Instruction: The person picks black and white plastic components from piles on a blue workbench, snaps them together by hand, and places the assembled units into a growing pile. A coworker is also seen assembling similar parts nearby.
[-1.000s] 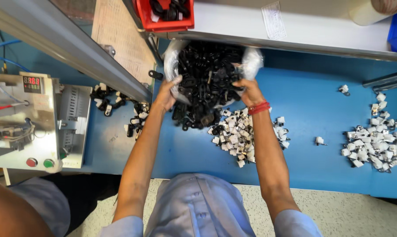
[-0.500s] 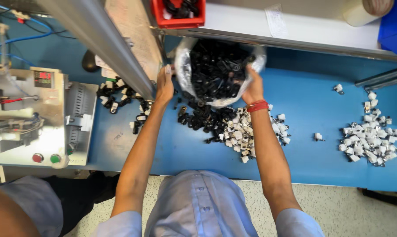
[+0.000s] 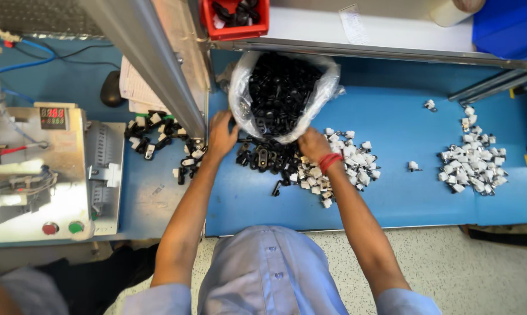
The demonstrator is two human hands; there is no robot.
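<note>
The fingers of the left hand (image 3: 221,135) and right hand (image 3: 313,144) are closed on the lower edges of a clear plastic bag (image 3: 282,93) filled with small black parts, held over black pieces (image 3: 263,157) on the blue table (image 3: 403,192).

Light blue short-sleeved button shirt (image 3: 269,274), small buttons down the front. Red band (image 3: 329,161) on right wrist. Forearms bare, no gloves.
</note>
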